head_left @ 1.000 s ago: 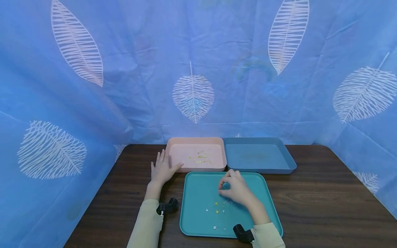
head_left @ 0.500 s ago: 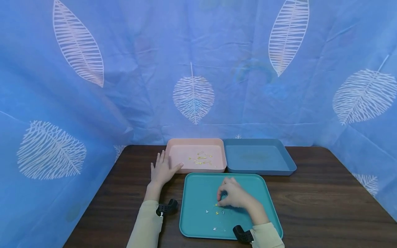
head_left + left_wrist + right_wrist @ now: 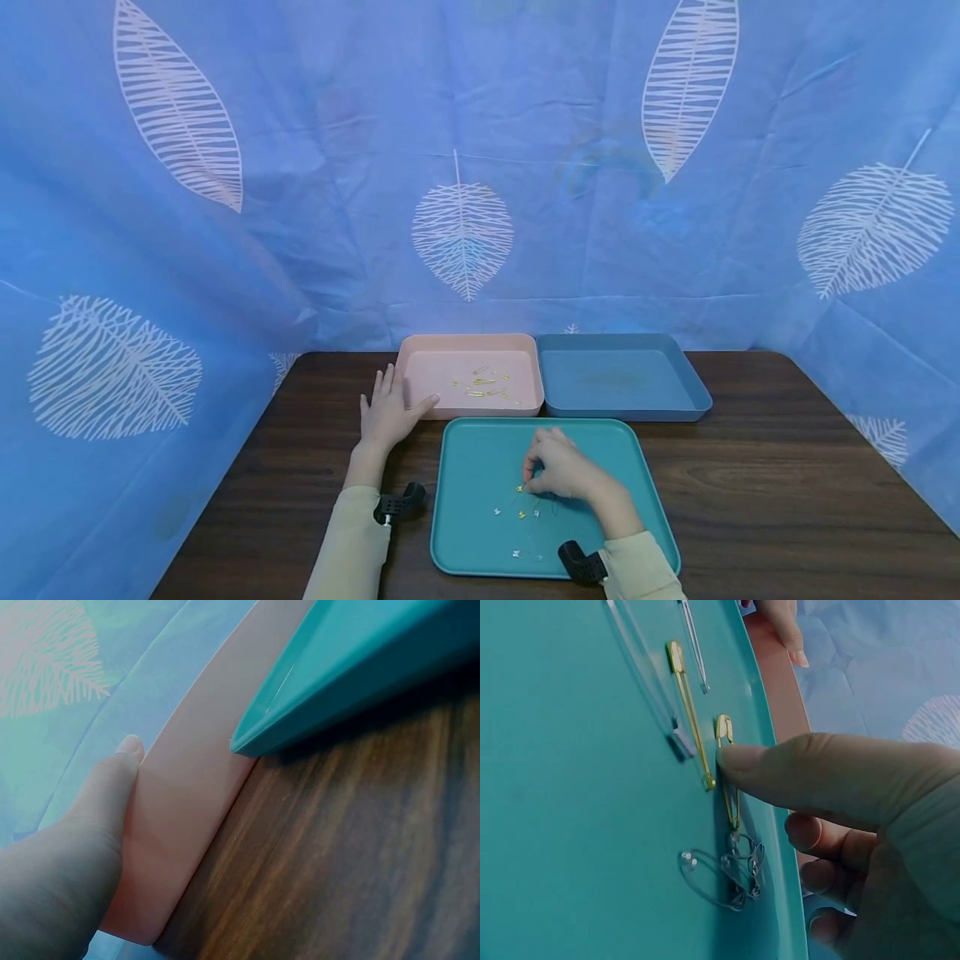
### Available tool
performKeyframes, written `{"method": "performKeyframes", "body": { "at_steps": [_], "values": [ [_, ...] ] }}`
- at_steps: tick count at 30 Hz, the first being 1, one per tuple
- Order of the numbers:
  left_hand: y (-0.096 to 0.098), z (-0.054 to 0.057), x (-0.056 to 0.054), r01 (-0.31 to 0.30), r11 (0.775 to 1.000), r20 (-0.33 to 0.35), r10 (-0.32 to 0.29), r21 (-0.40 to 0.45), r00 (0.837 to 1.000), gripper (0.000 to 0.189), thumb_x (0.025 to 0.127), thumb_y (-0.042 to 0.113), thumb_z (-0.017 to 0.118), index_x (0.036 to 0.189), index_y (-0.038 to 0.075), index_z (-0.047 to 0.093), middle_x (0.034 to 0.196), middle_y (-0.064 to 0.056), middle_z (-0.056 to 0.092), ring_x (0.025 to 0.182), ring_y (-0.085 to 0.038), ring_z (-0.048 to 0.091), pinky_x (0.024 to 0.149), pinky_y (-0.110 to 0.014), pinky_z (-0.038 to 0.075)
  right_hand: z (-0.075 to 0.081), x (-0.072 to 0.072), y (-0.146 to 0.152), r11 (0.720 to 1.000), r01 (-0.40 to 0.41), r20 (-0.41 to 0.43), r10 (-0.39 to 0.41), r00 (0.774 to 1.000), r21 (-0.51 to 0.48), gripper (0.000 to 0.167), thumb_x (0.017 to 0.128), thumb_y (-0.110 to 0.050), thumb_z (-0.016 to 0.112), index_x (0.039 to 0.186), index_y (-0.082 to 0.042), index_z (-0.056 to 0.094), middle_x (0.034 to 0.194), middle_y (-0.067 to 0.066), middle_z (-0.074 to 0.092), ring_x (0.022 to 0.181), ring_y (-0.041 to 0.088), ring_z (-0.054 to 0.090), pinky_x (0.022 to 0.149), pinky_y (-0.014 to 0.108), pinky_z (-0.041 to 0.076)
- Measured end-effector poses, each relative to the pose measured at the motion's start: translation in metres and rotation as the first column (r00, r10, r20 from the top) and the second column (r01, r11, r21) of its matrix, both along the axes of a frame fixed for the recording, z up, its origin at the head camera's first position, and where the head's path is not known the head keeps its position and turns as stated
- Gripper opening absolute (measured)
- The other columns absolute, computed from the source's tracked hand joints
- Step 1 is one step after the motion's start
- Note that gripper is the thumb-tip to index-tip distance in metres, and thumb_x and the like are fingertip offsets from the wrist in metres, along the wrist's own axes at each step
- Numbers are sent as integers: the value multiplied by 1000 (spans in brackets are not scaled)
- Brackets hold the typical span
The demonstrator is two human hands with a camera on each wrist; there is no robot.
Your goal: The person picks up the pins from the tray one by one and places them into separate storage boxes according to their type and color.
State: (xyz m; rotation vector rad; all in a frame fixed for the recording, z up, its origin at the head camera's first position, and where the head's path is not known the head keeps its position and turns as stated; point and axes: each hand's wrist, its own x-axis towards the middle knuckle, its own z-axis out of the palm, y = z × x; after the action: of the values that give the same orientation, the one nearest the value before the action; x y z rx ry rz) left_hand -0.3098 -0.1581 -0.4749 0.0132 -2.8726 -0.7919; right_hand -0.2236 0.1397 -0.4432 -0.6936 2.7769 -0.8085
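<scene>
My right hand [image 3: 560,468] has lowered, gold metal safety pin [image 3: 724,730] now graspable; pinching, I can't tell; left hand [image 3: 387,414] spread against pink rectangular tray [image 3: 427,368].

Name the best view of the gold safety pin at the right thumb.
Right wrist: the gold safety pin appears large, its shape clear, though the right thumb overlaps part of it. The head view gives only a tiny yellow spot; the left wrist view shows none of it.
</scene>
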Motion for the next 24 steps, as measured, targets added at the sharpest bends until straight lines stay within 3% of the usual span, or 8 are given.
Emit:
{"method": "performKeyframes", "body": {
  "at_steps": [15, 24],
  "values": [
    [-1, -3, -2, 2, 1000, -6, -2, -7, 1000, 104, 83, 70, 58, 157, 9, 17, 163, -18, 16, 151, -39, 10, 113, -73, 9, 2, 0, -3, 1000, -27, -7, 27, 1000, 15, 22, 75, -7, 76, 61, -19, 64, 83, -5, 48, 85, 16, 36, 74, 34, 33],
    [-1, -5, -3, 11, 1000, -13, -11, -7, 1000, 105, 83, 70, 57, 157, 8, 16, 163, -18, 15, 151, -39, 11, 113, -73, 9, 6, -3, -2, 999, -35, -103, 33, 994, -12, 23, 76, -6, 76, 61, -18, 63, 80, -2, 47, 81, 15, 34, 72, 30, 31]
  ]
}}
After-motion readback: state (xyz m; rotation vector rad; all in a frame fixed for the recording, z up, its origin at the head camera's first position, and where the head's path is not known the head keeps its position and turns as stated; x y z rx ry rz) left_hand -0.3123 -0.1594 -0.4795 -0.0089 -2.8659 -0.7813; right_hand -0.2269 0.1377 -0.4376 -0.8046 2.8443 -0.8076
